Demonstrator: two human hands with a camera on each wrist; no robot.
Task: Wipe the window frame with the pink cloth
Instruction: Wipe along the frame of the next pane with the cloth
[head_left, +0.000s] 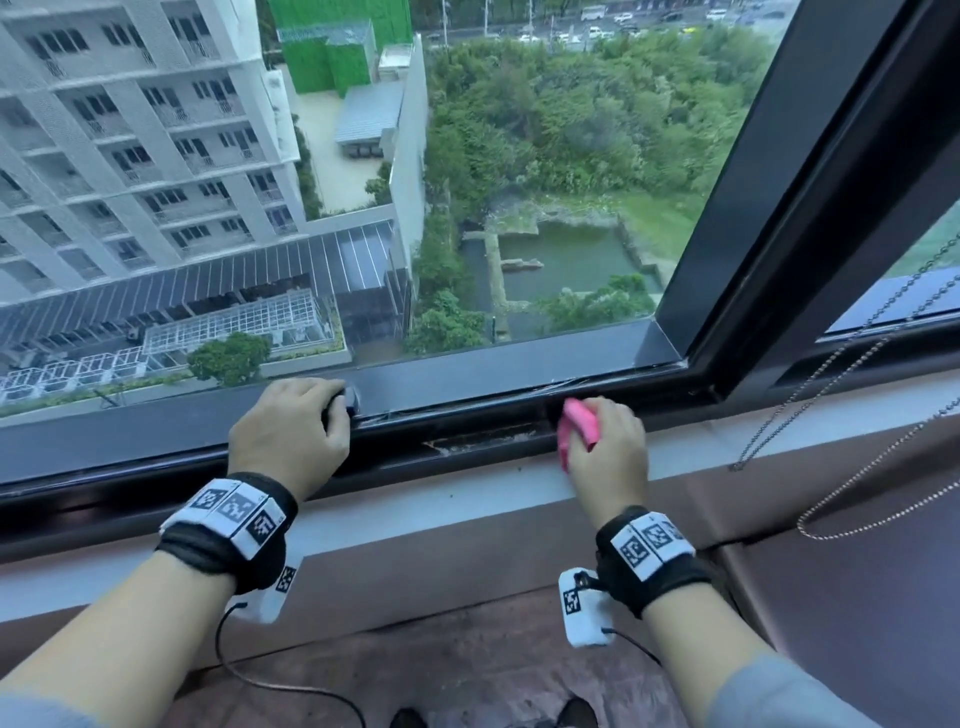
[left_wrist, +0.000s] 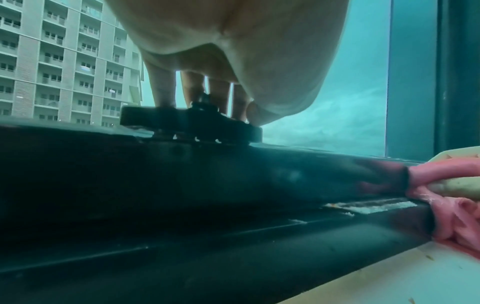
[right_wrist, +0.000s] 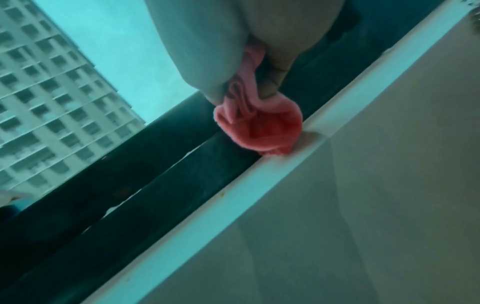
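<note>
A black window frame (head_left: 467, 395) runs across the bottom of the glass, with a dusty track (head_left: 483, 434) below its sash rail. My right hand (head_left: 608, 452) grips a bunched pink cloth (head_left: 579, 423) and presses it into the track near the right corner. The cloth (right_wrist: 262, 127) touches the frame beside the white sill edge, and it shows at the far right of the left wrist view (left_wrist: 451, 205). My left hand (head_left: 291, 431) curls over the black window handle (head_left: 347, 402); its fingers (left_wrist: 194, 92) rest on the handle (left_wrist: 189, 123).
A white sill (head_left: 467, 493) and a brown ledge (head_left: 467, 649) lie below the frame. A bead chain (head_left: 841, 415) hangs at the right beside the vertical mullion (head_left: 779, 208). White grit (left_wrist: 374, 205) lies in the track left of the cloth.
</note>
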